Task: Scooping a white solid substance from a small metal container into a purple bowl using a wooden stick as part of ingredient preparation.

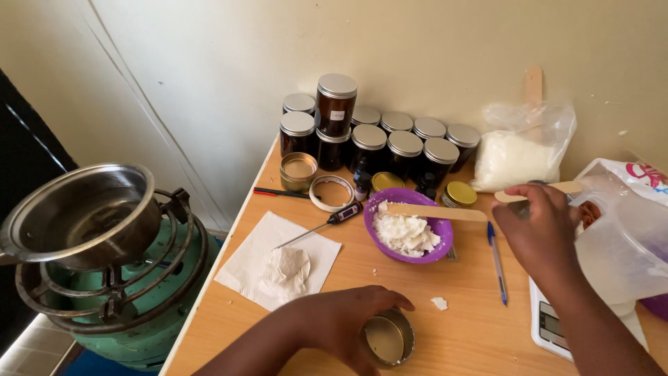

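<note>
Two hands worked over the wooden counter. With the purple bowl taken as landmark, the left hand lay in front of it, near the counter's front edge, with its fingers curled around a small round tin, which it gripped from the left side. The tin stood upright on the counter, mouth up. The right hand hovered right of the bowl, fingers closed on a flat wooden stick that pointed away to the right.

The bowl held white wax chunks, and a second wooden stick rested across its rim. A blue pen lay just right of the bowl. A probe thermometer lay left of it, its tip over a white napkin. Behind the bowl stood dark jars with metal lids. A clear bag of white flakes sat behind and right. A white scale lay at front right. Far left, off the counter, a steel pot sat on a green gas burner.
</note>
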